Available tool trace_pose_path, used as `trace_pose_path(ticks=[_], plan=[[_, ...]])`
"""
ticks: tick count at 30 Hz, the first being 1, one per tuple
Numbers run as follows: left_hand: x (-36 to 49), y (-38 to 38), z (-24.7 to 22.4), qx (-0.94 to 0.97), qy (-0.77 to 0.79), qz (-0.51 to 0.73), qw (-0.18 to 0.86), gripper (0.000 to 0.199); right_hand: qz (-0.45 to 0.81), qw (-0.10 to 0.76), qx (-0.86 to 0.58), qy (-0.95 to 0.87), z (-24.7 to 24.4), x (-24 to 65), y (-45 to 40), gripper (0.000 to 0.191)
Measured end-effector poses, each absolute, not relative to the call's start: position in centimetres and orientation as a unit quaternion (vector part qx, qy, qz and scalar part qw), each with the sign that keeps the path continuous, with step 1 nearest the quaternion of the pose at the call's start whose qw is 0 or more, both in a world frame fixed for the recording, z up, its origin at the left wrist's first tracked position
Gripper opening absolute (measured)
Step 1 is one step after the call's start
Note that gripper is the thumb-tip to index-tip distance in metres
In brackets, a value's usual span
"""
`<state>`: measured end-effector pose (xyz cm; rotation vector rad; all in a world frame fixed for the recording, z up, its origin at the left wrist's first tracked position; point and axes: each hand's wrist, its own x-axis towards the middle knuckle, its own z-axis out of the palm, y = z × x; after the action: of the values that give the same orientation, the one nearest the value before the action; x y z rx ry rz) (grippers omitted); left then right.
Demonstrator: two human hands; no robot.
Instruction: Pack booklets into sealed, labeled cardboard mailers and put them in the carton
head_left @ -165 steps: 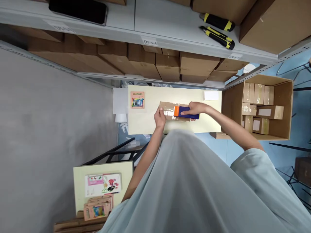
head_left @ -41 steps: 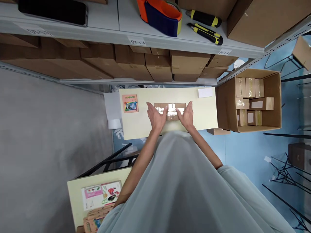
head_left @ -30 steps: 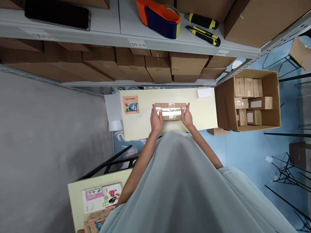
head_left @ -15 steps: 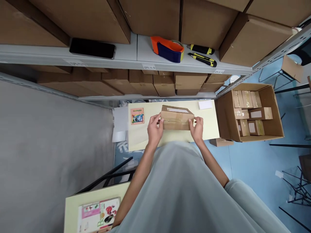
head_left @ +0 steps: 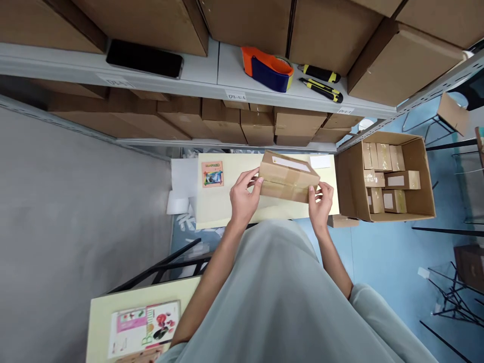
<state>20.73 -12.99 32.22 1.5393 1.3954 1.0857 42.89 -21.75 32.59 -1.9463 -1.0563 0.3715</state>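
A small taped cardboard box [head_left: 285, 181] with a white label on its upper face is held over the pale table [head_left: 212, 209], tilted down toward the right. My left hand [head_left: 245, 195] grips its left end, thumb on the near side. At the right end, my right hand [head_left: 320, 202] holds the lower corner with thumb and fingers. A white slip [head_left: 320, 162] lies on the table behind the box's right end. The pink picture card [head_left: 212, 174] lies at the table's left.
A large open carton [head_left: 348, 186] with several small boxes stands right of the table. The shelf above [head_left: 227, 75] bears a phone [head_left: 144, 59], a tape dispenser [head_left: 268, 69] and two cutters [head_left: 321, 89]. Magazines [head_left: 145, 327] lie on another table at lower left.
The small box has moved right and its right end has tipped lower. Both hands moved with it, keeping hold of its ends. The camera view has shifted slightly.
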Motion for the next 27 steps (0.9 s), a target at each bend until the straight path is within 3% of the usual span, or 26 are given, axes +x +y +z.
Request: trace_pose_path(ticks=[7, 15, 23, 27], plan=[[20.4, -13.4, 30.3, 0.555, 0.544, 0.446, 0.443, 0.043, 0.143, 0.43, -0.751, -0.481, 33.1, 44.0, -19.2, 0.045], [17.3, -14.9, 22.0, 0.528, 0.603, 0.373, 0.467, 0.044, 0.318, 0.392, -0.757, -0.415, 26.0, 43.1, -20.8, 0.039], [16.3, -16.6, 14.4, 0.499, 0.659, 0.152, 0.542, 0.04, 0.404, 0.167, -0.808, -0.396, 17.7, 43.4, -23.2, 0.007], [16.1, -15.8, 13.5, 0.485, 0.681, 0.126, 0.535, 0.053, 0.401, 0.166, -0.809, -0.397, 16.2, 44.1, -22.5, 0.026]])
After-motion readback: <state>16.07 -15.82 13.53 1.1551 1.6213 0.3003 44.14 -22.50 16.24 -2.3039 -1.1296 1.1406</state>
